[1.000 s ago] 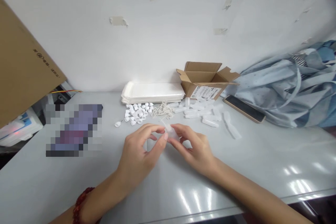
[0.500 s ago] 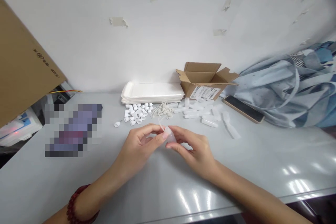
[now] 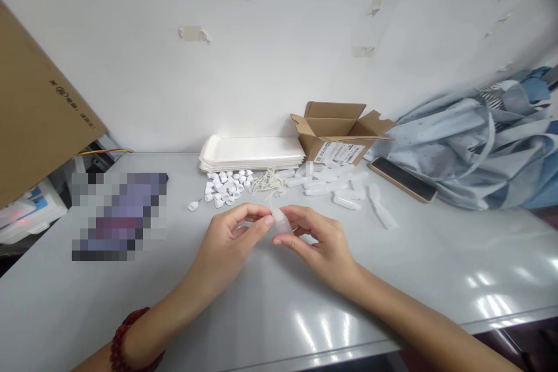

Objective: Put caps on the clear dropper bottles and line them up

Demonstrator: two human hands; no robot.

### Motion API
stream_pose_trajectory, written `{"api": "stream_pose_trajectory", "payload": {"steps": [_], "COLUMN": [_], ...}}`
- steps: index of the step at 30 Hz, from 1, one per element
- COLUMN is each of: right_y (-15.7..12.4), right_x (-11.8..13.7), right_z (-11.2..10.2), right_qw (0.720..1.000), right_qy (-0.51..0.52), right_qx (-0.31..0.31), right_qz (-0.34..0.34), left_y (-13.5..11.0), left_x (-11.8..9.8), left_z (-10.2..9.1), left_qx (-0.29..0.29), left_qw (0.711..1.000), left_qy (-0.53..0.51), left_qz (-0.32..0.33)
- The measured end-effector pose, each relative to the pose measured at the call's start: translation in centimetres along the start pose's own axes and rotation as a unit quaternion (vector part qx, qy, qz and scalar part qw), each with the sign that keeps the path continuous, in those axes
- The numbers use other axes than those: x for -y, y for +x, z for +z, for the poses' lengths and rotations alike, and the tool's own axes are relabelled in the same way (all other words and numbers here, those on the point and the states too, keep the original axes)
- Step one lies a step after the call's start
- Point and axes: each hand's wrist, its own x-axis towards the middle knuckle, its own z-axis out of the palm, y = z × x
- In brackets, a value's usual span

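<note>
A small translucent plastic bottle [image 3: 283, 224] is tilted between my hands, its neck toward the upper left. My right hand [image 3: 325, 241] is closed round its body with thumb and fingers. At the bottle's mouth my left hand [image 3: 238, 235] is pinched, thumb against fingers, on a thin white cord [image 3: 272, 201] that rises past the neck. Exactly how far the cord goes into the mouth is hidden. Just beyond lie a tangle of white cords [image 3: 268, 181], a heap of white caps [image 3: 224, 186] and several empty-looking translucent bottles [image 3: 325, 179].
Behind the parts are a stack of white envelopes [image 3: 253, 150] and an open cardboard box [image 3: 337, 142]. A phone [image 3: 403, 179] lies by a blue cloth bag [image 3: 453, 145]. A pixelated object [image 3: 126, 209] and a large cardboard sheet [image 3: 39, 99] are at left.
My left fingertips have drawn slightly left off the bottle's neck, which now shows more plainly. The bottle stays in my right hand. The view has shifted a little.
</note>
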Motion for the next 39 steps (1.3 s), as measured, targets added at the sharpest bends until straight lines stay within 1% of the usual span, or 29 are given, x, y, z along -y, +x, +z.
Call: {"api": "stream_pose_trajectory", "payload": {"steps": [2,6,10,13,16,18,19,21,23,24,25,26,27,28,29,30,32,34,36,37,39], "right_y": [0.0,-0.1,-0.1,-0.2,-0.3,-0.4,-0.4,-0.4,-0.2,-0.1,0.0,0.1,0.2,0.3,0.3,0.4,0.4,0.3,0.2,0.2,0.1], "right_x": [-0.1,-0.3,-0.5,-0.6,-0.5,-0.3,-0.2,-0.1,0.0,0.0,0.0,0.0,-0.1,-0.1,-0.2,-0.3,-0.4,-0.4,-0.4,-0.4,-0.2], "right_z": [0.1,0.3,0.4,0.4,0.3,0.2,0.2,0.2,0.2,0.2,0.3,0.3,0.3,0.3,0.4,0.4,0.6,0.8,0.9,0.9,0.9], "right_qw": [1.0,0.999,0.997,0.995,0.996,0.997,0.997,0.995,0.989,0.983,0.977,0.971,0.965,0.959,0.953,0.947,0.939,0.937,0.939,0.943,0.955], "right_qy": [-0.005,-0.012,-0.033,-0.042,-0.028,0.0,0.021,0.069,0.114,0.132,0.149,0.166,0.182,0.198,0.212,0.225,0.243,0.25,0.24,0.23,0.198], "right_qx": [-0.005,-0.012,-0.002,0.006,0.019,0.036,0.047,0.066,0.071,0.07,0.067,0.063,0.059,0.056,0.055,0.054,0.058,0.066,0.088,0.105,0.138], "right_qz": [-0.004,-0.039,-0.075,-0.086,-0.082,-0.068,-0.052,0.0,0.07,0.104,0.135,0.16,0.18,0.197,0.211,0.222,0.234,0.237,0.229,0.217,0.173], "left_y": [-0.1,-0.2,-0.1,0.0,0.1,0.1,0.1,0.0,-0.1,-0.1,-0.1,-0.2,-0.2,-0.2,-0.3,-0.3,-0.4,-0.4,-0.3,-0.3,-0.1], "left_x": [-0.1,-0.1,0.2,0.3,0.2,0.1,0.1,0.1,0.3,0.4,0.5,0.6,0.7,0.8,0.8,0.9,1.1,1.3,1.5,1.5,1.4], "left_z": [0.0,0.1,0.2,0.1,-0.2,-0.4,-0.4,-0.5,-0.4,-0.4,-0.3,-0.2,-0.1,0.0,0.1,0.1,0.2,0.2,0.1,0.0,-0.5], "left_qx": [0.009,0.029,0.039,0.047,0.048,0.043,0.04,0.027,-0.007,-0.034,-0.06,-0.08,-0.087,-0.08,-0.062,-0.038,0.002,0.019,0.016,0.013,0.015], "left_qw": [1.0,0.998,0.996,0.995,0.994,0.995,0.996,0.998,1.0,0.997,0.988,0.972,0.951,0.927,0.905,0.886,0.859,0.845,0.848,0.855,0.876], "left_qy": [-0.009,-0.041,-0.063,-0.076,-0.081,-0.073,-0.065,-0.037,0.022,0.066,0.116,0.167,0.213,0.253,0.286,0.317,0.367,0.398,0.401,0.394,0.375], "left_qz": [-0.018,-0.048,-0.05,-0.051,-0.053,-0.051,-0.05,-0.045,-0.012,0.026,0.079,0.143,0.208,0.266,0.31,0.337,0.357,0.356,0.347,0.338,0.303]}}
